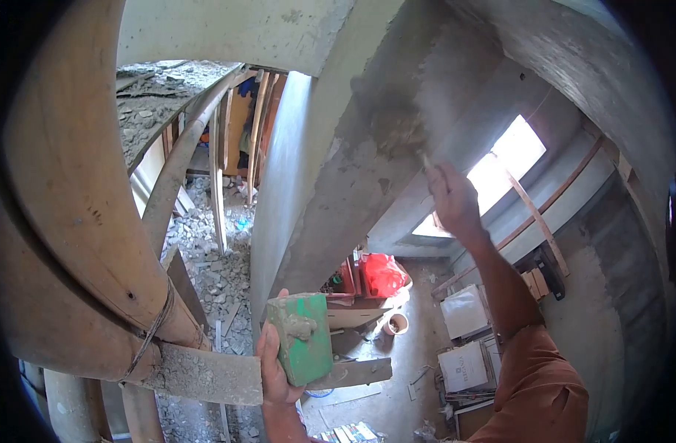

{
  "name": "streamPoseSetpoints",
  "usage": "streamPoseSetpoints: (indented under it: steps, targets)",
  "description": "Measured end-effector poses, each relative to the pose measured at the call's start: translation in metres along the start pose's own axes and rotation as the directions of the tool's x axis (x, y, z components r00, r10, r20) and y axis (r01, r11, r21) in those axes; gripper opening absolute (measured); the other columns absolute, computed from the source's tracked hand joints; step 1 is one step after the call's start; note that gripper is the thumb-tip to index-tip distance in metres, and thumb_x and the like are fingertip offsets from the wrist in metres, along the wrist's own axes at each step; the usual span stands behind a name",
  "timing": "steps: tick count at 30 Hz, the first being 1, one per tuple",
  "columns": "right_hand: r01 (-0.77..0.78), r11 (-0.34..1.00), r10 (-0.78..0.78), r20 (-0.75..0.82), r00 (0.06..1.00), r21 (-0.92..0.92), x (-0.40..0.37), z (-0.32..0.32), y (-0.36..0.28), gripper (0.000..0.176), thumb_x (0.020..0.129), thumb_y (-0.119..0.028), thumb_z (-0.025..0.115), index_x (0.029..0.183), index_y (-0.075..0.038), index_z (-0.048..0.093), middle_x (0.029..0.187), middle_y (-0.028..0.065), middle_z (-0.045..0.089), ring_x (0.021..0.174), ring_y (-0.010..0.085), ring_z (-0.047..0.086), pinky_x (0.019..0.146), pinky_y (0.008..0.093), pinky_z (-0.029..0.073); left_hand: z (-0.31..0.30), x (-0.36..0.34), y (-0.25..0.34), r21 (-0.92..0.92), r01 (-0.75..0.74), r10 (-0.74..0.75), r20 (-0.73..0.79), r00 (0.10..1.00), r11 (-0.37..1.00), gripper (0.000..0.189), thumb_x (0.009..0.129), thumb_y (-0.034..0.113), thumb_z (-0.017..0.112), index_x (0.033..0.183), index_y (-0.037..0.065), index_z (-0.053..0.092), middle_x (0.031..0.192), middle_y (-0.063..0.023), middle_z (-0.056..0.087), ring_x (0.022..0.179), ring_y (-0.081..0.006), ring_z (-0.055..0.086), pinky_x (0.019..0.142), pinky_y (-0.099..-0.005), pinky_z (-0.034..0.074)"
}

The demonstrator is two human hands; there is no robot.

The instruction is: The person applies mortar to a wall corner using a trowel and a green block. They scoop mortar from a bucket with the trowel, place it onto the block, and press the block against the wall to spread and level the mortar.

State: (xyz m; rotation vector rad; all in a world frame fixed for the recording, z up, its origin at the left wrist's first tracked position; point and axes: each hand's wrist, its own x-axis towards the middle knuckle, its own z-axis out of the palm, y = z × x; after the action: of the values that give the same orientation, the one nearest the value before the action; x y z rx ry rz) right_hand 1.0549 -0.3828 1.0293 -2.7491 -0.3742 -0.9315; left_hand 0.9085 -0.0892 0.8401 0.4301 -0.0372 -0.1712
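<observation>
My left hand (276, 369) grips a green plastic box-shaped piece (313, 353) from its left side, with the thumb along its edge. A lump of wet grey mortar (297, 325) sits on its upper face. My right hand (453, 198) is raised, fingers closed around a thin pale-handled tool (427, 159) held up to the grey plastered beam (360, 166). The tool's working end blends into a dark, wet-looking patch of plaster (397, 131), so its exact kind cannot be made out.
Thick bamboo poles (79, 192) tied with wire stand close on the left, with a wooden plank (205, 373) below. Rubble (205, 221) covers the ground beyond. Down on the floor are a red plastic bag (382, 275), a bucket (395, 323) and stacked boxes (462, 368). A bright window (517, 151) is at right.
</observation>
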Motion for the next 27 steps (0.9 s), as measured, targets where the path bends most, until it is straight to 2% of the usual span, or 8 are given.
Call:
streamPoseSetpoints:
  steps: [3, 8, 15, 17, 19, 22, 26, 27]
  targets:
    - [-0.197, 0.949, 0.204, -0.003, 0.979, 0.247, 0.031, -0.028, -0.008, 0.028, 0.106, -0.025, 0.047, 0.107, -0.001, 0.060, 0.067, 0.0002, 0.052, 0.060, 0.0061, 0.048, 0.051, 0.0238, 0.040, 0.004, -0.001, 0.001, -0.002, -0.007, 0.007, 0.000, 1.000, 1.000, 0.067, 0.104, 0.040, 0.044, 0.157, 0.003, 0.023, 0.142, -0.0171, 0.051, 0.124, -0.0266, 0.057, 0.102, -0.0423, 0.050]
    - [-0.245, 0.795, 0.261, 0.052, 0.964, 0.555, 0.037, -0.048, -0.003, 0.039, 0.107, -0.037, 0.041, 0.100, -0.003, 0.060, 0.067, -0.0006, 0.050, 0.049, 0.0055, 0.042, 0.042, 0.0212, 0.033, 0.005, -0.001, 0.001, -0.021, -0.019, 0.019, -0.002, 1.000, 1.000, 0.068, 0.103, 0.039, 0.046, 0.156, 0.003, 0.024, 0.141, -0.0163, 0.052, 0.122, -0.0257, 0.058, 0.101, -0.0412, 0.050]
    - [-0.323, 0.717, 0.300, 0.144, 0.943, 0.618, 0.041, -0.033, 0.006, 0.036, 0.106, -0.034, 0.045, 0.097, -0.003, 0.060, 0.066, -0.0001, 0.049, 0.051, 0.0064, 0.045, 0.045, 0.0238, 0.036, 0.002, 0.001, -0.001, -0.020, -0.017, 0.017, 0.004, 1.000, 1.000, 0.068, 0.103, 0.039, 0.047, 0.156, 0.003, 0.024, 0.140, -0.0160, 0.053, 0.122, -0.0253, 0.058, 0.100, -0.0410, 0.051]
    - [-0.074, 0.980, 0.052, 0.124, 0.991, 0.183, 0.015, -0.018, 0.004, 0.032, 0.104, -0.031, 0.049, 0.099, -0.002, 0.061, 0.066, 0.0041, 0.053, 0.056, 0.0138, 0.053, 0.053, 0.0317, 0.044, 0.000, 0.001, -0.001, -0.019, -0.015, 0.016, 0.003, 1.000, 1.000, 0.068, 0.103, 0.039, 0.046, 0.156, 0.003, 0.024, 0.140, -0.0160, 0.053, 0.121, -0.0253, 0.058, 0.100, -0.0410, 0.051]
    - [0.061, 0.998, -0.064, 0.147, 0.987, 0.025, -0.014, -0.001, 0.010, 0.028, 0.101, -0.028, 0.052, 0.100, -0.001, 0.062, 0.071, 0.0120, 0.061, 0.066, 0.0262, 0.063, 0.064, 0.0404, 0.049, -0.001, 0.001, -0.002, -0.033, -0.009, 0.010, 0.008, 1.000, 0.999, 0.067, 0.103, 0.040, 0.045, 0.156, 0.004, 0.025, 0.140, -0.0165, 0.053, 0.122, -0.0256, 0.058, 0.100, -0.0413, 0.051]
    - [0.075, 0.993, -0.038, 0.337, 0.941, -0.095, -0.051, 0.013, -0.001, 0.024, 0.099, -0.024, 0.055, 0.103, -0.001, 0.063, 0.080, 0.0190, 0.065, 0.073, 0.0363, 0.066, 0.067, 0.0441, 0.050, 0.004, 0.000, 0.002, -0.006, 0.007, -0.007, -0.010, 1.000, 1.000, 0.066, 0.104, 0.041, 0.044, 0.156, 0.005, 0.025, 0.140, -0.0169, 0.053, 0.122, -0.0259, 0.058, 0.100, -0.0417, 0.051]
    - [0.115, 0.992, -0.103, 0.187, 0.977, -0.051, -0.054, 0.014, -0.006, 0.023, 0.099, -0.022, 0.056, 0.106, -0.001, 0.063, 0.080, 0.0206, 0.066, 0.073, 0.0390, 0.066, 0.066, 0.0441, 0.050, 0.000, 0.001, 0.001, 0.013, 0.021, -0.021, 0.001, 1.000, 1.000, 0.066, 0.104, 0.041, 0.043, 0.156, 0.005, 0.025, 0.141, -0.0171, 0.052, 0.122, -0.0263, 0.059, 0.100, -0.0420, 0.051]
    - [-0.028, 0.993, 0.058, 0.268, 0.962, -0.115, -0.038, 0.000, -0.018, 0.028, 0.099, -0.024, 0.055, 0.114, -0.002, 0.063, 0.094, 0.0214, 0.067, 0.086, 0.0403, 0.066, 0.077, 0.0450, 0.051, 0.001, 0.001, 0.001, 0.002, 0.018, -0.018, -0.002, 1.000, 1.000, 0.065, 0.104, 0.040, 0.043, 0.156, 0.005, 0.025, 0.141, -0.0172, 0.053, 0.122, -0.0266, 0.059, 0.100, -0.0422, 0.051]
